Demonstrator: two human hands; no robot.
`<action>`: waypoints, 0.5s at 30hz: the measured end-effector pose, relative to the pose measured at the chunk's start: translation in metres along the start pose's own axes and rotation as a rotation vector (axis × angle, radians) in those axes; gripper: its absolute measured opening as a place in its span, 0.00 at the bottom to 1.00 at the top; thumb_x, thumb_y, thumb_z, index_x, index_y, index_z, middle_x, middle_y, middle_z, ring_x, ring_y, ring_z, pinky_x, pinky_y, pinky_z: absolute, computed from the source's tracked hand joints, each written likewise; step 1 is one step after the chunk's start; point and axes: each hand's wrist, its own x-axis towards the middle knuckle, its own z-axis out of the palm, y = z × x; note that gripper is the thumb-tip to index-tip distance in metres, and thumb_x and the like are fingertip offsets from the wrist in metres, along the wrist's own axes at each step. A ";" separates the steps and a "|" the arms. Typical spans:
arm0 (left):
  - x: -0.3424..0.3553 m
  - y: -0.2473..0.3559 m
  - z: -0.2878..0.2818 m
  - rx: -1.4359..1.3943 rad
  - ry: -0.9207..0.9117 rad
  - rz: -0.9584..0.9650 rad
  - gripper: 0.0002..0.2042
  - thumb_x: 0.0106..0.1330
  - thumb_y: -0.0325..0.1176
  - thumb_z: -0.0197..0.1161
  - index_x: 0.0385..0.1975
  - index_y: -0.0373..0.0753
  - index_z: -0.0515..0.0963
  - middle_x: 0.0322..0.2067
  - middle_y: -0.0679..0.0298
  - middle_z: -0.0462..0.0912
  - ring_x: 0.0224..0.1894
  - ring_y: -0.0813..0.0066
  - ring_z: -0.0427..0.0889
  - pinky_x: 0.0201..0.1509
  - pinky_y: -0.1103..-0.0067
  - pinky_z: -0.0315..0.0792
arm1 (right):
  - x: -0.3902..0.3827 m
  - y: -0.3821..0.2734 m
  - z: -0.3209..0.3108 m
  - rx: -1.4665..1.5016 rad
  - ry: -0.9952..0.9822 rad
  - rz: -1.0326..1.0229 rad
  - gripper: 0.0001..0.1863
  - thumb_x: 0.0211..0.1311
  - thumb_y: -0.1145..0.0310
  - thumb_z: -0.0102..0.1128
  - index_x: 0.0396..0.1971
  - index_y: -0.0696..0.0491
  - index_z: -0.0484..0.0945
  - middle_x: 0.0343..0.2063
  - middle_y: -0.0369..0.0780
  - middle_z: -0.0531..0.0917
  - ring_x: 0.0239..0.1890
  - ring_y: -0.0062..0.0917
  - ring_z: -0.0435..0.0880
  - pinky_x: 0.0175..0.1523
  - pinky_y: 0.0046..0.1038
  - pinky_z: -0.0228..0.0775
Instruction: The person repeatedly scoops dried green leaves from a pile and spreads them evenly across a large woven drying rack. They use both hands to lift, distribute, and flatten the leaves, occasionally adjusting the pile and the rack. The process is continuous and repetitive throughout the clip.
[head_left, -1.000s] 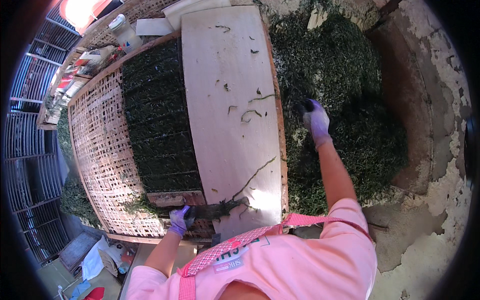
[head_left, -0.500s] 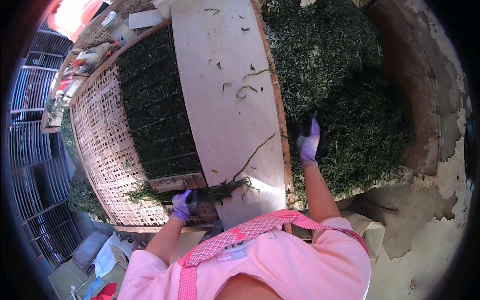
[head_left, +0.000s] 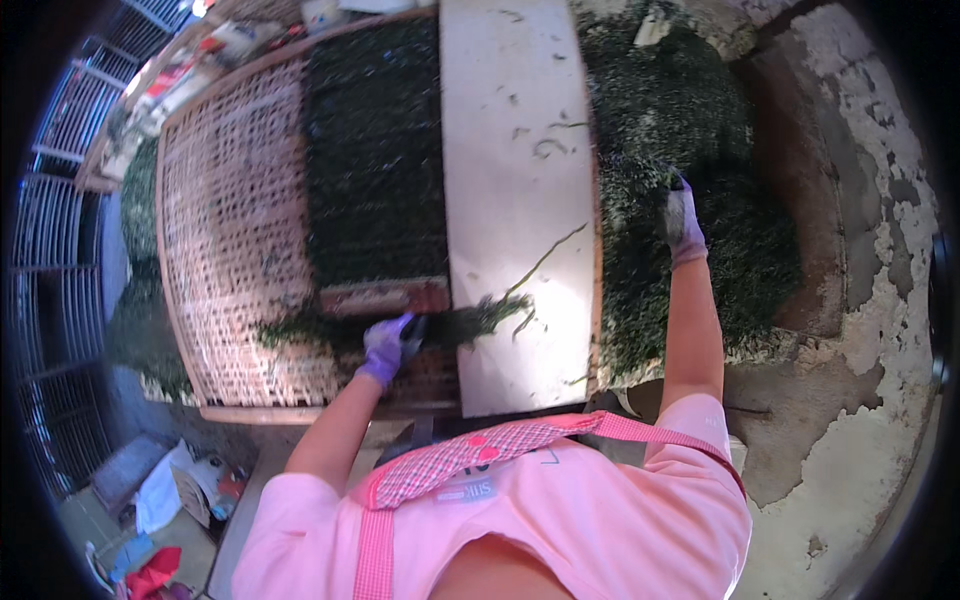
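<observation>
My left hand (head_left: 385,345), in a purple glove, is closed on a dark tool handle (head_left: 418,330) that lies in a strip of wet green seaweed (head_left: 470,322) at the near end of the woven bamboo mat (head_left: 225,230). Dark seaweed sheets (head_left: 375,160) cover the mat's right half. My right hand (head_left: 682,218), also gloved, is pressed into the large pile of loose green seaweed (head_left: 690,130) on the right, fingers buried in it. A pale board (head_left: 515,120) lies between the mat and the pile.
A small wooden frame (head_left: 385,297) sits at the near edge of the sheets. Cracked concrete wall (head_left: 860,200) curves around the pile at right. Metal racks (head_left: 50,300) stand at left. Bags and cloths (head_left: 165,490) lie on the floor at lower left.
My right hand drew back toward me across the seaweed pile, then reached out into it again. My left hand stayed on the tool at the mat's near end.
</observation>
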 end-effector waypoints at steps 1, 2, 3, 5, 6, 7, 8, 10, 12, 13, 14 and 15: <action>-0.004 -0.007 0.002 -0.031 -0.010 -0.018 0.09 0.55 0.38 0.68 0.35 0.46 0.84 0.26 0.57 0.83 0.26 0.55 0.82 0.30 0.66 0.75 | -0.019 -0.004 0.051 -0.005 -0.036 0.015 0.13 0.67 0.74 0.47 0.49 0.58 0.74 0.42 0.41 0.83 0.41 0.28 0.82 0.49 0.27 0.77; -0.014 -0.020 0.012 -0.091 0.053 -0.026 0.09 0.54 0.38 0.68 0.34 0.45 0.83 0.28 0.56 0.84 0.29 0.54 0.82 0.32 0.66 0.76 | -0.048 -0.018 0.119 -0.001 -0.086 0.043 0.14 0.67 0.76 0.47 0.50 0.59 0.74 0.44 0.42 0.82 0.44 0.29 0.82 0.51 0.28 0.76; 0.002 -0.004 -0.009 -0.287 -0.038 -0.027 0.09 0.57 0.37 0.67 0.35 0.43 0.83 0.29 0.54 0.83 0.31 0.53 0.82 0.35 0.68 0.77 | -0.075 -0.018 0.157 -0.001 -0.102 0.069 0.14 0.67 0.77 0.47 0.51 0.60 0.73 0.46 0.44 0.82 0.46 0.31 0.82 0.53 0.28 0.76; 0.013 0.026 -0.052 -1.006 -0.276 -0.194 0.11 0.64 0.28 0.62 0.46 0.38 0.78 0.44 0.61 0.82 0.45 0.70 0.81 0.52 0.76 0.74 | -0.117 0.018 0.222 0.024 -0.296 0.037 0.17 0.63 0.80 0.49 0.52 0.61 0.72 0.47 0.45 0.81 0.49 0.33 0.82 0.56 0.29 0.74; 0.012 0.040 -0.070 -1.362 -0.253 -0.344 0.13 0.64 0.26 0.61 0.48 0.38 0.76 0.47 0.64 0.80 0.49 0.74 0.78 0.56 0.76 0.71 | -0.133 0.044 0.252 -0.264 -0.345 -0.060 0.20 0.58 0.82 0.52 0.53 0.58 0.73 0.47 0.44 0.81 0.49 0.34 0.81 0.55 0.30 0.75; 0.008 0.044 -0.082 -1.711 -0.203 -0.485 0.15 0.63 0.24 0.61 0.50 0.37 0.75 0.50 0.66 0.77 0.52 0.78 0.75 0.60 0.76 0.69 | -0.147 0.068 0.280 -0.547 -0.395 -0.174 0.25 0.53 0.85 0.54 0.54 0.55 0.73 0.46 0.43 0.81 0.48 0.35 0.81 0.55 0.31 0.75; 0.001 0.031 -0.080 -1.697 -0.131 -0.455 0.16 0.63 0.25 0.61 0.51 0.38 0.74 0.51 0.63 0.77 0.52 0.73 0.75 0.58 0.75 0.70 | -0.158 0.088 0.315 -0.636 -0.462 -0.293 0.28 0.48 0.84 0.56 0.54 0.51 0.74 0.48 0.42 0.80 0.50 0.36 0.80 0.55 0.33 0.73; -0.010 -0.011 -0.065 -1.504 -0.040 -0.372 0.17 0.62 0.25 0.61 0.52 0.38 0.73 0.51 0.59 0.77 0.54 0.67 0.76 0.58 0.73 0.70 | -0.173 0.113 0.375 -0.988 -0.556 -0.499 0.32 0.41 0.81 0.60 0.52 0.47 0.76 0.50 0.41 0.77 0.53 0.37 0.75 0.56 0.37 0.69; -0.031 -0.066 -0.048 -0.966 -0.016 -0.323 0.19 0.60 0.23 0.61 0.52 0.38 0.72 0.51 0.59 0.75 0.55 0.65 0.74 0.60 0.73 0.68 | -0.184 0.133 0.400 -1.390 -0.586 -0.697 0.30 0.39 0.74 0.63 0.50 0.45 0.78 0.52 0.39 0.75 0.55 0.37 0.71 0.56 0.39 0.63; -0.037 -0.073 -0.056 -0.639 -0.011 -0.145 0.20 0.58 0.23 0.61 0.52 0.38 0.72 0.51 0.56 0.74 0.55 0.60 0.74 0.61 0.72 0.68 | -0.189 0.138 0.400 -1.371 -0.535 -0.761 0.30 0.39 0.73 0.63 0.50 0.45 0.77 0.51 0.40 0.75 0.54 0.37 0.72 0.56 0.39 0.64; -0.045 -0.078 -0.064 -0.304 0.042 0.013 0.21 0.57 0.22 0.61 0.52 0.38 0.72 0.51 0.53 0.73 0.55 0.55 0.74 0.61 0.70 0.67 | -0.195 0.141 0.396 -1.351 -0.480 -0.823 0.30 0.39 0.73 0.62 0.51 0.45 0.77 0.51 0.40 0.75 0.53 0.38 0.72 0.55 0.39 0.64; -0.052 -0.074 -0.070 -0.264 0.128 -0.043 0.20 0.55 0.25 0.63 0.51 0.38 0.72 0.50 0.52 0.74 0.54 0.53 0.74 0.60 0.69 0.68 | -0.198 0.144 0.392 -1.340 -0.429 -0.890 0.31 0.39 0.73 0.62 0.51 0.45 0.77 0.50 0.41 0.76 0.52 0.38 0.73 0.54 0.39 0.65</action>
